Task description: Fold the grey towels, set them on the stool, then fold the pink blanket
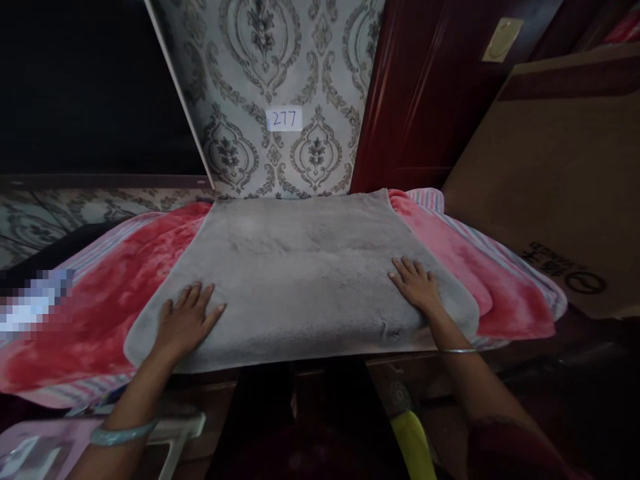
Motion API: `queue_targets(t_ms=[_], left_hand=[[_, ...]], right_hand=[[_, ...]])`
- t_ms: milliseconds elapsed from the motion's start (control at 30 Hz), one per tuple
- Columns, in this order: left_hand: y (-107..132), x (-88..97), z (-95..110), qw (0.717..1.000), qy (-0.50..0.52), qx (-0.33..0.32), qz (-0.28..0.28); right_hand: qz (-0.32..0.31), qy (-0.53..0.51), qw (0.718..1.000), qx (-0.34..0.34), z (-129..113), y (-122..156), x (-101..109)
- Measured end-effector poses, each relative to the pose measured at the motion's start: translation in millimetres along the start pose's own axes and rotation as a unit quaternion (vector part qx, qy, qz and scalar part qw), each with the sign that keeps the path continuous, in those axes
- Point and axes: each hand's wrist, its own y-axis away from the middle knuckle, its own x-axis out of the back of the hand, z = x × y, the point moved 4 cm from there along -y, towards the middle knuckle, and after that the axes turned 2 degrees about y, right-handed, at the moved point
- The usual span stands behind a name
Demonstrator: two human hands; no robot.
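Observation:
A grey fluffy towel (305,267) lies spread flat across the middle of the work surface, on top of a red-pink plush blanket (115,287). My left hand (186,320) rests flat on the towel's near left corner, fingers spread and holding nothing. My right hand (416,285) lies flat on the towel's near right part, fingers stretched out. Each wrist wears a bangle.
A striped cloth (505,257) shows under the red blanket at the right edge. A large cardboard box (560,167) stands at the right. Patterned wallpaper with a "277" label (284,119) is behind, beside a dark red door (425,100). A yellow object (413,440) sits below the surface's edge.

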Motion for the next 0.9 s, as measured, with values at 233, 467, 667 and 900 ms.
queue_targets(t_ms=[233, 467, 667, 900], left_hand=[[6, 14.7, -5, 0.996, 0.005, 0.093, -0.003], [-12, 17.3, 98, 0.996, 0.047, -0.054, -0.047], [-11, -0.9, 115, 0.992, 0.051, -0.064, -0.099], [10, 4.1, 19, 0.994, 0.006, 0.083, -0.072]], right_hand=[[0.01, -0.01, 1.0, 0.01, 3, -1, -7], [0.016, -0.002, 1.0, 0.016, 6, -2, -12], [0.019, -0.004, 1.0, 0.024, 14, -5, -23], [0.041, -0.022, 0.998, 0.034, 21, -8, -34]])
